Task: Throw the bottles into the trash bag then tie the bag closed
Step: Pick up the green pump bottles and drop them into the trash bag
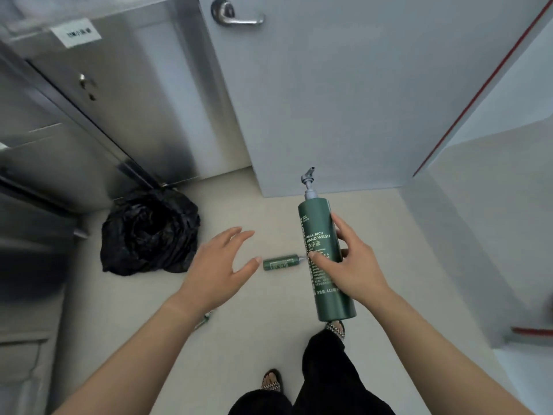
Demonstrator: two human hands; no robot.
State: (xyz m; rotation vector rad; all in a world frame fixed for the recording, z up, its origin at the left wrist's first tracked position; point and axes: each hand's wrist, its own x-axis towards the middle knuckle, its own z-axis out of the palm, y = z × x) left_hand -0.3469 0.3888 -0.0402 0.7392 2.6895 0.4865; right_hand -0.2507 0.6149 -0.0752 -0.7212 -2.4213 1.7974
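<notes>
1. the right hand [353, 265] grips the large green pump bottle [317, 223] around its middle, thumb across the printed front and fingers curled round the far side; the bottle is up in the air, close to upright, with its grey pump at the top and its base nearest the person; the label reads "hand wash"
2. the left hand [218, 265] holds nothing; its fingers are straight and spread wide, the thumb well apart from them, and it hovers above the floor [239, 348] between the bag and the held bottle
3. a small green bottle [279, 262] lies on its side on the floor below the hands; in this view it sits between the left thumb tip and the large bottle, which hides its cap end
4. the black trash bag [149, 232] sits crumpled on the floor to the left, at the foot of a steel cabinet [134, 100]; its folds do not show whether the mouth is open; both bottles are outside it
5. a thin greenish item [206, 319] lies on the floor beside the left forearm, mostly hidden; what it is cannot be told
6. a pale door [374, 100] with a lever handle [236, 15] stands ahead; black trousers and patterned sandals [271, 381] show below
</notes>
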